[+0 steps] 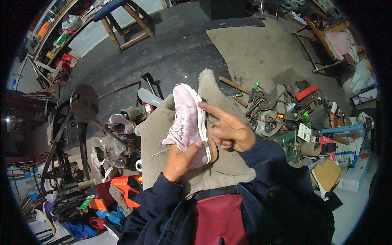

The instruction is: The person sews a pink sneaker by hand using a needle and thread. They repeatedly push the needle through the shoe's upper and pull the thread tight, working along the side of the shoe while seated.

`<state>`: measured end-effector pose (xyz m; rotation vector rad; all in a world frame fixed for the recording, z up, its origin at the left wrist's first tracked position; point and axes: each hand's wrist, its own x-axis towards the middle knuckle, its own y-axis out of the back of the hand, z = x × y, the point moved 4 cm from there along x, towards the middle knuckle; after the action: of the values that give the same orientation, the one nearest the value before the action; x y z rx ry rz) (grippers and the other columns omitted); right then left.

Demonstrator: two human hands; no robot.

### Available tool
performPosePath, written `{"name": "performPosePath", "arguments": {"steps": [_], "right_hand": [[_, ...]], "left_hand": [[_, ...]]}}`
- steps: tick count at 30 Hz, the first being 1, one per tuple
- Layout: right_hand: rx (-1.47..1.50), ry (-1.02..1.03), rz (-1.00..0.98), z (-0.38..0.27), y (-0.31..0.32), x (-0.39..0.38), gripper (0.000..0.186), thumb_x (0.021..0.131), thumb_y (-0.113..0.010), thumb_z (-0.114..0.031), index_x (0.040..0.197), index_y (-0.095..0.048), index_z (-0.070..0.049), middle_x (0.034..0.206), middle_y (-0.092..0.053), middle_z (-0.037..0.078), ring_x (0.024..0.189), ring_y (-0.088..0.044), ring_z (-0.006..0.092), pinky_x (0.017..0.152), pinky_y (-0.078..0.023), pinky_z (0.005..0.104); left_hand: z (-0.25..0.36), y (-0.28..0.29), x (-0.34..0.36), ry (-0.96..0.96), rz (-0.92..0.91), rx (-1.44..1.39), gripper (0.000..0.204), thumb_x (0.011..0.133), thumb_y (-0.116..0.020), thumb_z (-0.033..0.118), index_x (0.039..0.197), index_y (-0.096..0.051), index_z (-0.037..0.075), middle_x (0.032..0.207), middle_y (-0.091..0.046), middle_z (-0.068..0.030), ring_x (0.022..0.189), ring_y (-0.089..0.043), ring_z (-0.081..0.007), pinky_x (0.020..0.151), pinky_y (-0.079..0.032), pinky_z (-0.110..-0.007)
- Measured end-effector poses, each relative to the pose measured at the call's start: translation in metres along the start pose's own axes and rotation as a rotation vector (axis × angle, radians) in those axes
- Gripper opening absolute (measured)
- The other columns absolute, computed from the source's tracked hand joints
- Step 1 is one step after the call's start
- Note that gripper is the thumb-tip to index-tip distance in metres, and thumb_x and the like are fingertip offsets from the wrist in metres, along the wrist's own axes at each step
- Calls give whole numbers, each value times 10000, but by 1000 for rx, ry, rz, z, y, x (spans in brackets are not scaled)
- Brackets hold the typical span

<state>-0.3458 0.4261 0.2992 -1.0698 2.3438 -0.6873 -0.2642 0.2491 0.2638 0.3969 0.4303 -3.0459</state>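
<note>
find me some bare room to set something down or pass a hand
Widest room: the dark floor between the stool and the shoe, and the pale floor beyond the tool pile. A little on the cloth, left of the shoe. Crowded: that pile at right, and the clutter at lower left.

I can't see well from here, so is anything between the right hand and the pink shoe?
Nothing visible stands between them. The right hand points a finger at the white sole of the pink shoe, perhaps touching it; the left hand grips farther back, out of the way.
</note>
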Motion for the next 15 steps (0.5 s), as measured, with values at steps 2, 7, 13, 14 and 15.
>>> {"name": "performPosePath", "arguments": {"steps": [2,7,13,14,15], "right_hand": [[-28,-60,25,4,1,15,471,987,-618,-192,1429,-518,-65,706,-470,-26,544,-344,31,487,-263,203],[249,120,222,-4,45,-11,161,1030,-610,-227,962,-592,-82,654,-445,-50,496,-331,29,458,-251,223],[-558,259,413,23,42,-48,277,1018,-639,-234,824,-594,-42,634,-512,-18,533,-419,48,497,-329,256],[-787,293,428,25,38,-48,297,1018,-634,-233,806,-599,-29,629,-518,-9,550,-438,50,512,-346,263],[-768,314,489,28,37,-50,339,1026,-611,-244,783,-606,-7,617,-495,4,605,-458,59,553,-368,281]], "left_hand": [[0,0,0,53,17,-13,536,976,-694,116,1450,-499,-41,1383,-606,-90,1246,-565,-189,1078,-425,-334],[-1,5,1,63,65,66,535,972,-705,126,1440,-508,-42,1366,-614,-83,1221,-580,-187,1060,-442,-334],[-3,3,3,112,86,105,522,960,-723,151,1407,-540,-47,1315,-643,-83,1179,-600,-186,1032,-462,-340],[-1,2,3,112,90,129,522,958,-726,153,1405,-543,-46,1310,-645,-84,1176,-601,-186,1030,-464,-341],[1,2,3,99,95,156,521,957,-728,154,1402,-545,-45,1306,-648,-84,1173,-602,-186,1028,-466,-341]]}}
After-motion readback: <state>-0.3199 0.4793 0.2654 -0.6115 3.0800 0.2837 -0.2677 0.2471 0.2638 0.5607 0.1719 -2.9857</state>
